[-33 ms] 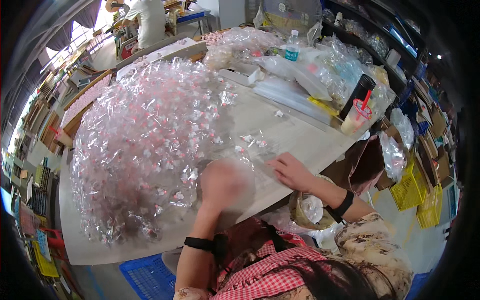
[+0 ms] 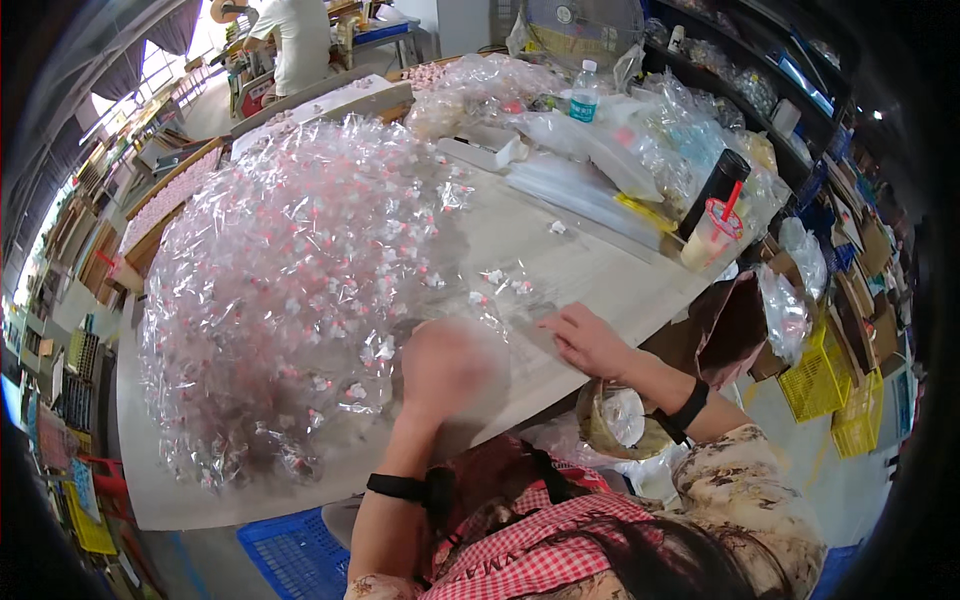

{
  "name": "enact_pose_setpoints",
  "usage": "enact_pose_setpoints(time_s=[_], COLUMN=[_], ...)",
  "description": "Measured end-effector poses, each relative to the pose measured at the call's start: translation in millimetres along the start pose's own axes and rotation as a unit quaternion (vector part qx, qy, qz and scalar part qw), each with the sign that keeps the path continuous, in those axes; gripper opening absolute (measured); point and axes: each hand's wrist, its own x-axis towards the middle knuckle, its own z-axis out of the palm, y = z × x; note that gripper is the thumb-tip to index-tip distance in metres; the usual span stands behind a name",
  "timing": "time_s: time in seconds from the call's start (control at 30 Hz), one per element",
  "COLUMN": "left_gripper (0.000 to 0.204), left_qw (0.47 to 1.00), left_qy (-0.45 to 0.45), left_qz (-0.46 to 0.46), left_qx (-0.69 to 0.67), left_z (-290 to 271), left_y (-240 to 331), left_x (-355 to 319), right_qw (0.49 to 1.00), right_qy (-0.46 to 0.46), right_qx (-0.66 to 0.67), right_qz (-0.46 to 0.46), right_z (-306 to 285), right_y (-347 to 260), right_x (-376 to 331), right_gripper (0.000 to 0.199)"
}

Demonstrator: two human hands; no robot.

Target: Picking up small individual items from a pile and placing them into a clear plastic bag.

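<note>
A large heap of small clear plastic packets [image 2: 290, 260] with pink and white pieces inside covers the left of the table [image 2: 590, 290]. My left hand [image 2: 450, 370] is at the heap's right edge, over the table's near side. Blur hides its fingers and anything in them. To its right, my right hand [image 2: 590, 345] is low over the bare tabletop. Its fingers reach left, slightly bent and apart, with nothing visible in them. A few loose packets [image 2: 495, 285] lie just beyond both hands.
Clear bags [image 2: 590, 190], a water bottle [image 2: 584, 92], a black tumbler [image 2: 715, 190] and a drink cup with red straw [image 2: 712, 235] stand along the far right. Yellow crates [image 2: 815, 375] sit right, a blue crate [image 2: 295, 550] below. Another person [image 2: 300, 50] is at the back.
My right hand has shifted very slightly to the right, with its fingertips a little farther from my left hand. The heap looks the same.
</note>
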Motion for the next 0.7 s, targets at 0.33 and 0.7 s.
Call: enact_pose_setpoints(time_s=[0.33, 0.7], left_gripper=[0.046, 0.04], left_qw=[0.998, 0.998], left_qy=[-0.014, -0.037], left_qz=[0.013, 0.045], left_qx=[0.06, 0.013], left_z=[-9, -1], left_y=[5, 0], left_x=[4, 6], right_qw=[0.988, 0.997], right_qy=[0.111, -0.012], right_qx=[0.012, -0.072], right_qz=[0.102, 0.039], right_z=[-5, -3], right_y=[1, 45], right_x=[94, 52], right_gripper=[0.035, 0.026])
